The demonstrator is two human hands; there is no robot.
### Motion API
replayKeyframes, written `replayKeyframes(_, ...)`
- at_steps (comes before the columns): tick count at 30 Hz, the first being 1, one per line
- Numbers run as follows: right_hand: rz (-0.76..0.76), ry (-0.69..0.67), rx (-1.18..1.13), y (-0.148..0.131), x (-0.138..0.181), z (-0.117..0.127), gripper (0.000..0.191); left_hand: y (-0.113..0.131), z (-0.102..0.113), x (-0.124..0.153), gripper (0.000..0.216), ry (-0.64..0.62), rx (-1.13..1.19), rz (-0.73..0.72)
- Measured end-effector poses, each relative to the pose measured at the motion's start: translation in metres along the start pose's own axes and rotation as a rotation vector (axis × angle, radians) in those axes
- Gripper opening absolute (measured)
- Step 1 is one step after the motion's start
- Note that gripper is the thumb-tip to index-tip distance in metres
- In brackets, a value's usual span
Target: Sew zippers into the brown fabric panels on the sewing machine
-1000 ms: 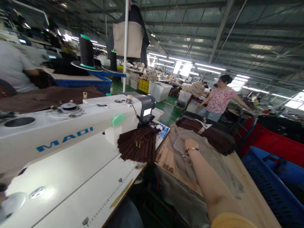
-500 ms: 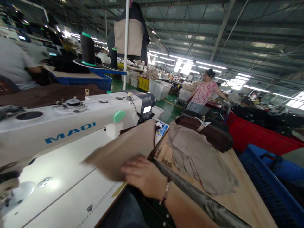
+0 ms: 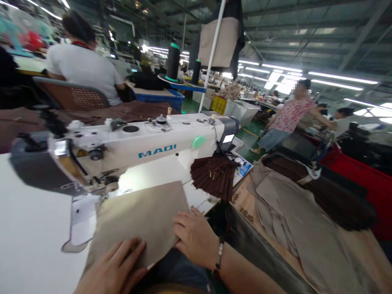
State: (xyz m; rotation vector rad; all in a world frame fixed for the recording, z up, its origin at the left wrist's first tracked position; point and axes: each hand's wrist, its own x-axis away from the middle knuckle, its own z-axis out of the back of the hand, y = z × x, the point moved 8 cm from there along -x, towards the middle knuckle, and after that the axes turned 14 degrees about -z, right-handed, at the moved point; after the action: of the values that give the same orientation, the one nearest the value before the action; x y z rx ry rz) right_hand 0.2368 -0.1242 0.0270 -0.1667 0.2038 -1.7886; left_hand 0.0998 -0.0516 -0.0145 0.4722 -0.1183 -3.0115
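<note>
A beige fabric piece (image 3: 143,216) lies on the sewing machine's white bed, its far left edge close beneath the needle area. My left hand (image 3: 113,265) rests on its near left part, fingers stretched out over the cloth. At the right edge, my right hand (image 3: 197,239) grips the same piece, fingers on top; its underside is hidden. The white sewing machine (image 3: 147,136) stands just beyond, its lamp lighting the bed. Behind the right hand, a fanned stack of dark brown pieces (image 3: 214,173) sits on the machine table.
On the right, a wooden board (image 3: 245,200) carries loose beige pieces (image 3: 294,204) and a tied dark brown bundle (image 3: 330,200). A red bin (image 3: 346,163) stands past it. One person in a patterned top (image 3: 290,114) is standing; another in white (image 3: 82,69) sits beyond the machine.
The beige piece has come left and down from beside the machine's right end onto the bed near the needle. My left hand has appeared on it. The view has swung left, uncovering the brown stack.
</note>
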Motion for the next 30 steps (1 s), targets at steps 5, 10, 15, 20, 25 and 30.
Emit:
replayKeyframes(5,-0.104,0.007,-0.131,-0.009,-0.004,0.004,0.018,0.012,0.028,-0.016,0.022,-0.092,0.078,0.145)
replayKeyframes(10,-0.137,-0.017,-0.134,-0.006,-0.004,0.005,0.026,0.019,0.036,-0.026,0.017,-0.176,0.094,0.244)
replayKeyframes(15,-0.137,-0.054,-0.26,0.008,-0.013,-0.007,0.034,-0.002,0.042,-0.008,0.015,-0.114,0.2,0.262)
replayKeyframes(20,-0.156,-0.084,-0.297,0.021,-0.023,-0.015,0.043,-0.046,0.056,0.037,0.015,0.021,0.32,0.479)
replayKeyframes(25,-0.191,-0.092,-0.175,0.021,-0.026,-0.019,0.041,-0.061,0.056,0.049,0.015,0.042,0.329,0.591)
replayKeyframes(30,-0.165,-0.06,-0.014,0.017,-0.028,-0.017,0.038,-0.063,0.051,0.047,0.017,0.041,0.279,0.644)
